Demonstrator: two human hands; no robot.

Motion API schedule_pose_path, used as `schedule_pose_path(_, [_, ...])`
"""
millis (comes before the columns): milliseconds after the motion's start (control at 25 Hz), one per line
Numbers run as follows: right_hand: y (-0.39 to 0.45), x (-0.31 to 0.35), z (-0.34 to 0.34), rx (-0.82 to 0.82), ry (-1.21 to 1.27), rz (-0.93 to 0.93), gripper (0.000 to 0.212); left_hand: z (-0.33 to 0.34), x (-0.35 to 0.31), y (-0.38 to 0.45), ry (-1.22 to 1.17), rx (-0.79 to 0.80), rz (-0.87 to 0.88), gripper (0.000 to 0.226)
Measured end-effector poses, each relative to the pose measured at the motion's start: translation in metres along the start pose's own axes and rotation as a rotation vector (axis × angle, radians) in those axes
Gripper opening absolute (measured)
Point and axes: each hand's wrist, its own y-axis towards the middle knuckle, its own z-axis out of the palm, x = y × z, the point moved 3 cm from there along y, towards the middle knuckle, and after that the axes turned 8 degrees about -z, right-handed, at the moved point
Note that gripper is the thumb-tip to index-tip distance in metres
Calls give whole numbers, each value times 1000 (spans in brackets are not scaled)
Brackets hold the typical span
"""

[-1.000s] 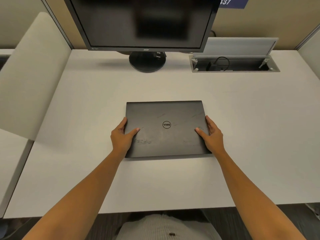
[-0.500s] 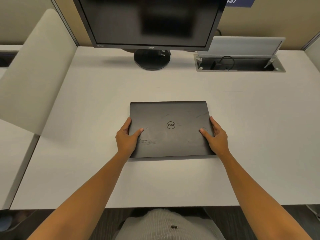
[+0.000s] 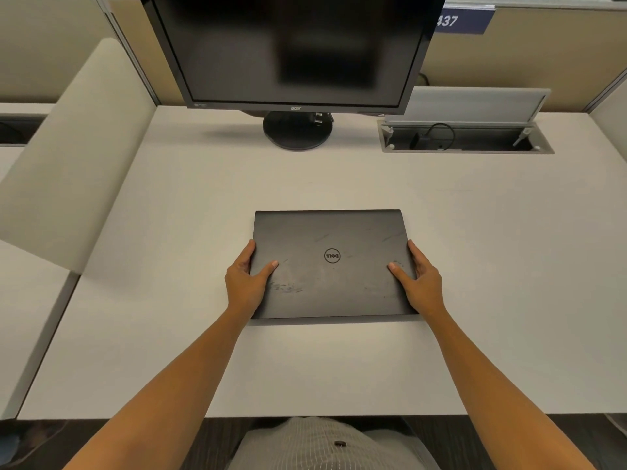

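Note:
A closed black laptop (image 3: pixel 330 239) with a round logo on its scuffed lid lies flat in the middle of the white desk (image 3: pixel 492 266). My left hand (image 3: pixel 244 283) grips its left edge, thumb on the lid and fingers along the side. On the opposite edge my right hand (image 3: pixel 422 283) holds it the same way, thumb resting on the lid. Both forearms reach in from the bottom of the view.
A dark monitor (image 3: pixel 291 49) on a round black stand (image 3: pixel 298 132) sits at the back centre. To its right is an open cable well (image 3: pixel 464 140) with a raised grey flap and a plug inside. A beige divider panel (image 3: pixel 71 157) borders the desk's left side.
The view has tilted and shifted slightly. The laptop and both hands keep the same hold and place on the desk.

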Motion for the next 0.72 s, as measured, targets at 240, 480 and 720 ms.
schedule_pose_path(240, [-1, 0, 0, 1, -17, -21, 72, 0, 0, 1, -20, -2, -5, 77])
schedule_pose_path(480, [-2, 3, -1, 2, -62, -31, 71, 1, -2, 0, -14, -6, -10, 77])
schedule_pose_path(720, [-2, 7, 2, -7, -131, -44, 68, 4, -7, -9, 159, -48, 73, 67])
